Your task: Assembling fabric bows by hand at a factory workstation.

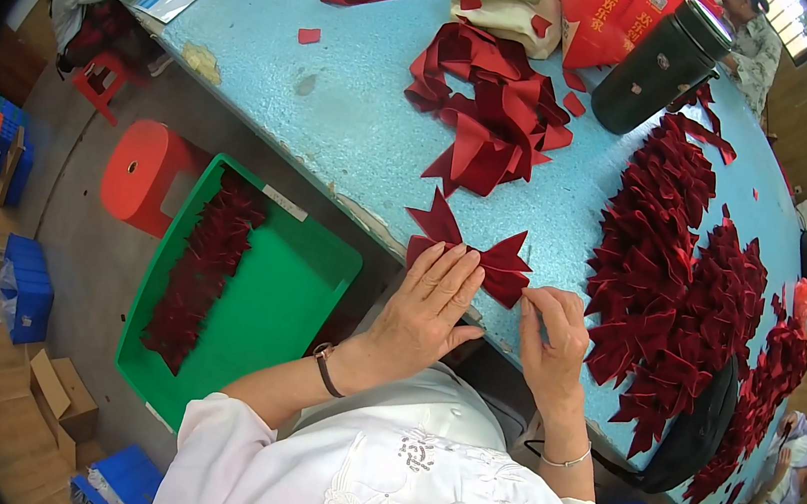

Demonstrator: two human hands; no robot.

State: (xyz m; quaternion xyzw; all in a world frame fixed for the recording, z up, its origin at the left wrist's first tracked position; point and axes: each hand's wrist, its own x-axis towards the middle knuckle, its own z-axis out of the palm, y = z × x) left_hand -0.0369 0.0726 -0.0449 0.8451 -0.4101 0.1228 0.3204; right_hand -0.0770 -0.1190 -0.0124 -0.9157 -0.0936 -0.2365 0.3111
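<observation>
A dark red velvet ribbon bow lies on the light blue table at its near edge. My left hand rests flat over the left part and middle of it, fingers stretched out side by side, hiding what is beneath. At the bow's lower right tip, my right hand has thumb and forefinger brought together, pinching the ribbon there. Just beyond my hands is a loose heap of red ribbon pieces. Rows of finished-looking red bows cover the table to the right.
A green crate with a row of bows stands at left below the table edge, beside a red stool. A black bottle and red bag stand at the back. A black bag hangs at right. Other people sit around the table.
</observation>
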